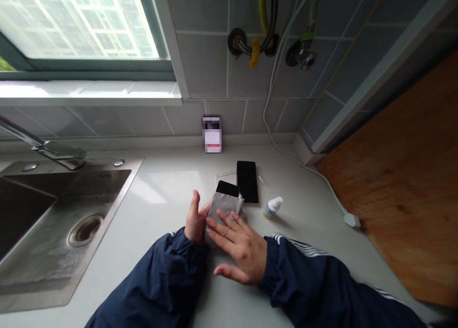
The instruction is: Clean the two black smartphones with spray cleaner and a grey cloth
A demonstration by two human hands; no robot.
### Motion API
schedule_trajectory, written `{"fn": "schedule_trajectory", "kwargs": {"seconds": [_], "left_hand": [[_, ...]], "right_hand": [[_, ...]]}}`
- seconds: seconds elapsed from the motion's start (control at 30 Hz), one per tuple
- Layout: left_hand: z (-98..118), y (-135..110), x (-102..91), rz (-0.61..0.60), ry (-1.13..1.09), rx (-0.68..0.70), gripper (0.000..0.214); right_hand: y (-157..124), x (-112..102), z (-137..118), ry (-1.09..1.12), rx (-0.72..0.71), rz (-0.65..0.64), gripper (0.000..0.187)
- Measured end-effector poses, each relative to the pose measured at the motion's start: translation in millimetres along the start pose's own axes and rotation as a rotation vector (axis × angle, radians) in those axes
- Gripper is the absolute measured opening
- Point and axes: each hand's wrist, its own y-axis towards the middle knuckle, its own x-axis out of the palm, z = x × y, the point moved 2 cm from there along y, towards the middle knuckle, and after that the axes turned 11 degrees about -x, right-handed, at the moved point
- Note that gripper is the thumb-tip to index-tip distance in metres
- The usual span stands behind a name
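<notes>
Fingers (224, 229) of the right hand (240, 250) are lying spread and nearly flat across a silver foil pouch (223, 209), pressing on its lower half without curling around it. The left hand (196, 218) is standing upright against the pouch's left edge, its fingers (195, 205) partly closed and gripping that edge. The pouch is resting on the white tabletop (168, 194), tilted slightly between both hands, with a black phone (227, 188) showing past its top edge; whether the phone is inside the pouch or lying over it is hard to tell.

Just beyond, a second black phone (247, 181) is lying face up beside the pouch, nearly touching it, with a clear plastic strip (225, 176) lying by its left side. A small white-capped bottle (273, 207) is standing to the right. Farther back, a small pixelated box (212, 135) is leaning against the tiled wall (229, 66). A white cable (296, 158) is running along the tabletop to a plug (352, 219), and a stainless steel sink (71, 223) is sitting to the left under a faucet (43, 144). Navy sleeves (161, 280) with white stripes are covering both forearms.
</notes>
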Motion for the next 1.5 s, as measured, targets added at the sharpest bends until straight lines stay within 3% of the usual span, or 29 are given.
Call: {"fn": "schedule_trajectory", "kwargs": {"seconds": [0.2,0.47,0.67,0.9,1.27,1.5], "left_hand": [[5.7,-3.7,2.5,-0.052,-0.02,0.049,0.104],[2.6,-5.2,6.4,-0.125,-0.036,0.046,0.105],[-7.6,-2.2,3.8,-0.143,-0.003,0.012,0.097],[-19.4,2.7,0.7,-0.124,0.194,0.109,0.07],[-20.6,7.1,7.6,0.025,0.245,0.286,0.067],[-20.0,4.3,11.3,-0.034,0.226,0.261,0.073]], "right_hand": [[-0.5,0.4,-7.7,0.099,-0.104,-0.042,0.079],[-0.3,4.2,-0.4,0.01,-0.075,-0.045,0.073],[-5.3,12.9,7.8,-0.21,0.048,0.087,0.082],[-6.3,-0.6,11.2,-0.321,0.211,0.305,0.078],[-5.6,-6.0,18.6,-0.302,0.311,0.381,0.076],[-5.2,-7.8,19.5,-0.259,0.343,0.404,0.07]]}}
